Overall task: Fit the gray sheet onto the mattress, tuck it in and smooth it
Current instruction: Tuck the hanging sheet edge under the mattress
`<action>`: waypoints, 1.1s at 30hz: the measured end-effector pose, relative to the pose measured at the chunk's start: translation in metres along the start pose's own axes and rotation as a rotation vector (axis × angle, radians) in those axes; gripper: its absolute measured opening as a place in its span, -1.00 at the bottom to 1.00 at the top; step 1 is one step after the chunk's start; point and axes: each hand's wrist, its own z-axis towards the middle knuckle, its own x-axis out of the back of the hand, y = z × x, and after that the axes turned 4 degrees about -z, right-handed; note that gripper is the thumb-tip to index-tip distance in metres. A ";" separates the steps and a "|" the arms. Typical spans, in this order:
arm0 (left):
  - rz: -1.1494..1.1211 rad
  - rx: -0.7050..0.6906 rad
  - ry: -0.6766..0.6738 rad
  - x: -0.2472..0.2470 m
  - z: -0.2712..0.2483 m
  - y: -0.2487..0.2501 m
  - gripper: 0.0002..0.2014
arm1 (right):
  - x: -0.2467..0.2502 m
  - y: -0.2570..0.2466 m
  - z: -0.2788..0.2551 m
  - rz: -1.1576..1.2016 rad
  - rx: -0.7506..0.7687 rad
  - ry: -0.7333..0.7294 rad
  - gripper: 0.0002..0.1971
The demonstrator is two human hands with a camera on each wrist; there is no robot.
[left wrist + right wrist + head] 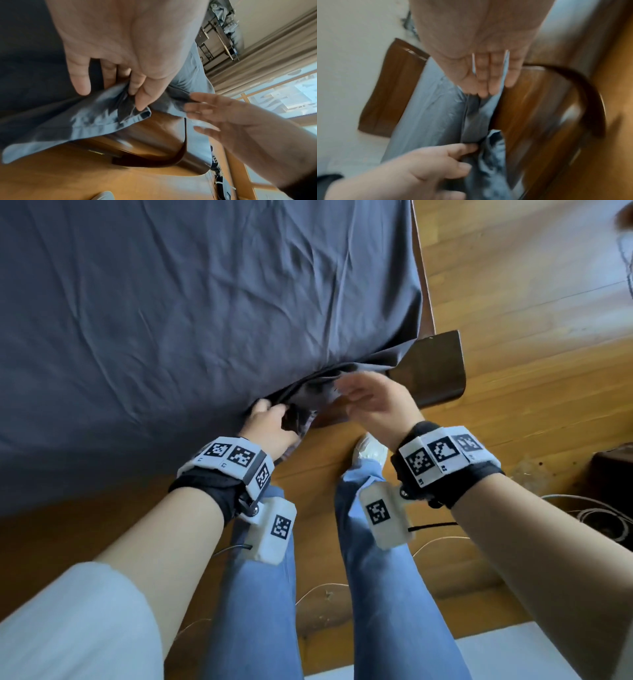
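Note:
The gray sheet [191, 313] covers the mattress and fills the upper left of the head view, creased. At the bed's near corner a loose fold of sheet hangs bunched [82, 121]. My left hand [270, 422] pinches that bunched hem between thumb and fingers [137, 94], seen again in the right wrist view [453, 161]. My right hand [370, 402] is flat with straight fingers, its fingertips [486, 89] touching the sheet's fold [476, 119] at the corner beside the wooden frame. It holds nothing.
The dark wooden bed frame corner [431, 371] juts out right of my hands, with its rail [423, 285] running along the sheet's right edge. My legs in jeans [376, 577] and a white shoe [371, 450] stand on the wooden floor [531, 371]. Cables [599, 515] lie at right.

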 end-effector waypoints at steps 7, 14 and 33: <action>-0.096 0.038 0.163 0.002 0.001 -0.001 -0.55 | 0.025 0.004 0.007 -0.753 0.213 -0.012 -0.41; -0.119 0.017 0.151 -0.004 0.004 -0.010 -0.30 | 0.013 0.010 0.012 -0.936 0.178 -0.090 -0.49; 0.119 -0.010 0.143 -0.008 0.026 0.008 -0.24 | -0.001 0.015 0.026 -0.917 0.063 -0.170 -0.30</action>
